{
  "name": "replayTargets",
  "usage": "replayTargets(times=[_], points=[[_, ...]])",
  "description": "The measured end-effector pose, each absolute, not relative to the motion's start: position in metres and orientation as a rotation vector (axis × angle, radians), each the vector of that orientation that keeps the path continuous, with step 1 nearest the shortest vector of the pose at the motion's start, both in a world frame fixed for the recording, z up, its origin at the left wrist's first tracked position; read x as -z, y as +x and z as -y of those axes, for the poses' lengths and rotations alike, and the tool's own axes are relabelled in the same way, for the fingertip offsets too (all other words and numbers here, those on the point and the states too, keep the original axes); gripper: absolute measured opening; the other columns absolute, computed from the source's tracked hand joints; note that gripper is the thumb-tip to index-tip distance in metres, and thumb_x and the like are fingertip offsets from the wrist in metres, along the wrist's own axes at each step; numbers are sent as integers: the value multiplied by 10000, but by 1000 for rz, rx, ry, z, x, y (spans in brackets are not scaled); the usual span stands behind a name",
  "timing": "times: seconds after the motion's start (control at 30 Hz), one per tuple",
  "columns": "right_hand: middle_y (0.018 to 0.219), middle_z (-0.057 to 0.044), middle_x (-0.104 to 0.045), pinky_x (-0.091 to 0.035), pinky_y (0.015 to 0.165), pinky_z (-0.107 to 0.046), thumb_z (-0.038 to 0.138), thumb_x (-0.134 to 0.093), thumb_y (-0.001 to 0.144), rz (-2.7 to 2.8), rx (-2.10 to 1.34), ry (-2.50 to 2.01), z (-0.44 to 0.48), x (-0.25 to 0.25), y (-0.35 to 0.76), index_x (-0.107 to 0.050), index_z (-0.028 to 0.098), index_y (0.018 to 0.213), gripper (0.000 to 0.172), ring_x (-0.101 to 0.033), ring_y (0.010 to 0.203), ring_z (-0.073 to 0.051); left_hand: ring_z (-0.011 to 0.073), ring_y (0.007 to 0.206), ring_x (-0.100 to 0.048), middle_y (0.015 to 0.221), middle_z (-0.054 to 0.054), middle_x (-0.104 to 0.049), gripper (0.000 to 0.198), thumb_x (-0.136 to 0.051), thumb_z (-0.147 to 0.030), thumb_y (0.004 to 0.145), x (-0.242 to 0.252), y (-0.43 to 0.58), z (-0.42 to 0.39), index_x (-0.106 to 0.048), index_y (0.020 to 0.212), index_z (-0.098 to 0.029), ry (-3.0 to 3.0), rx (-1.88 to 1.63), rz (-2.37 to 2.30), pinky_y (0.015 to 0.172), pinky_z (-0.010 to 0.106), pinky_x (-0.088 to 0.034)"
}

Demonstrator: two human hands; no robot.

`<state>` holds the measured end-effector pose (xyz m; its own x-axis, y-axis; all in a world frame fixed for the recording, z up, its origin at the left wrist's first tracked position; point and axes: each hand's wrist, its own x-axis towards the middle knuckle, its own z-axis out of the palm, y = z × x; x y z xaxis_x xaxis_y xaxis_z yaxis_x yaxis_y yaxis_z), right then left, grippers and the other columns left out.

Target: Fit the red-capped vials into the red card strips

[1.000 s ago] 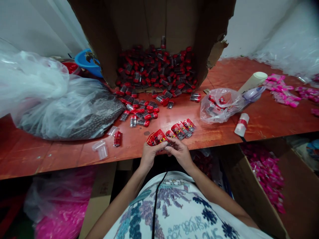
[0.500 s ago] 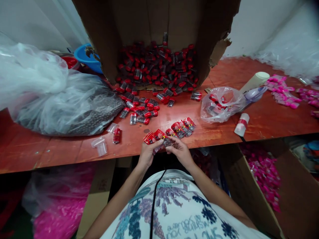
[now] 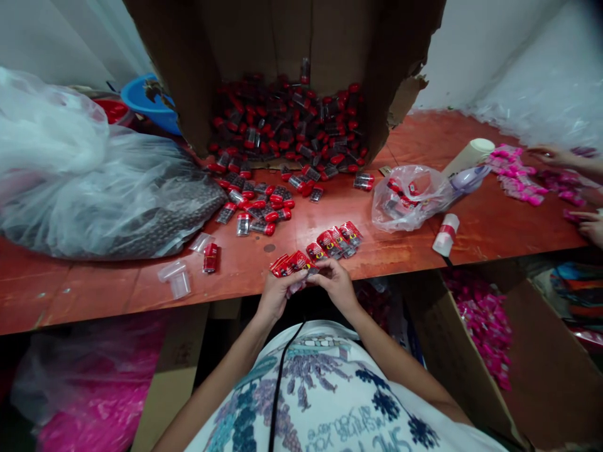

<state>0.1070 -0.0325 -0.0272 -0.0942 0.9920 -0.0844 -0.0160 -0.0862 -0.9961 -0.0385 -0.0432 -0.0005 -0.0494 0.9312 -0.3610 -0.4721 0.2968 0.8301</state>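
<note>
My left hand (image 3: pixel 274 294) is closed around a fanned stack of small red printed packets (image 3: pixel 293 262) at the table's front edge. My right hand (image 3: pixel 339 287) pinches the right end of that same stack, thumb and fingertips close together. Just beyond my right fingers lies a row of similar red packets (image 3: pixel 334 242) on the table. Farther back, several small clear tubes with red caps and dark contents (image 3: pixel 261 208) are scattered in front of a cardboard box (image 3: pixel 264 37), which holds a large heap of them.
A big clear bag of dark beads (image 3: pixel 155 201) sits at left, near clear empty tubes (image 3: pixel 179 282) and a red lighter-sized item (image 3: pixel 210 257). At right are a plastic bag with red packets (image 3: pixel 405 201), a white roll (image 3: pixel 445 234), pink packets (image 3: pixel 516 176) and another person's hands (image 3: pixel 594 226).
The view has shifted slightly, so the table's things sit farther left. My hands remain on the stack, the right fingers a little more over it. Another person's hands have appeared at the right edge.
</note>
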Motion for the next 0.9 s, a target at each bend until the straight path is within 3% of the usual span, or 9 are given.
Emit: replayTargets(times=[0.1,0.23,0.4,0.57,0.73,0.9], points=[[791,-4,-636,-520,677,-305,369,-678,737,1308,-1214,-1317,33,31,110,-589,210,959,287,-615,715,-174,144,588,-633,722,43,-688,268,-801,-184,579,4,-37,42,-674,805,-115,466,-1214,-1134,551,253,-543],[1042,-74,-572,-473,882,-368,398,-633,783,1652,-687,-1460,28,26,125,-606,232,1099,358,-576,972,-218,173,614,-664,783,69,-707,312,-788,-135,578,8,-39,38,-667,864,-112,313,-1214,-1211,547,282,-570],[1351,-130,-380,-332,1044,-449,532,-630,753,1787,-298,-1618,-11,12,157,-522,248,1269,599,-382,1259,-286,205,701,-692,877,80,-706,276,-690,-84,669,3,-32,33,-625,933,-131,217,-1209,-1191,574,333,-593],[1367,-130,-409,-273,1043,-523,649,-515,773,1996,-506,-1833,-59,6,169,-463,283,1328,667,-342,1293,-324,175,621,-674,709,35,-676,180,-699,-128,672,-2,-16,24,-594,818,-135,271,-1204,-1250,535,294,-579],[1389,-100,-376,-263,1008,-580,718,-577,672,2180,-641,-1726,-60,8,159,-500,329,1291,735,-349,1262,-361,162,593,-651,646,9,-646,224,-725,-151,609,2,0,13,-606,797,-127,386,-1162,-1245,557,299,-570],[1300,-71,-410,-356,974,-476,708,-615,641,2059,-690,-1698,-24,7,186,-524,322,1264,739,-419,1176,-307,168,658,-649,676,11,-653,199,-705,-176,615,8,41,14,-617,788,-133,451,-1208,-1191,642,301,-555]])
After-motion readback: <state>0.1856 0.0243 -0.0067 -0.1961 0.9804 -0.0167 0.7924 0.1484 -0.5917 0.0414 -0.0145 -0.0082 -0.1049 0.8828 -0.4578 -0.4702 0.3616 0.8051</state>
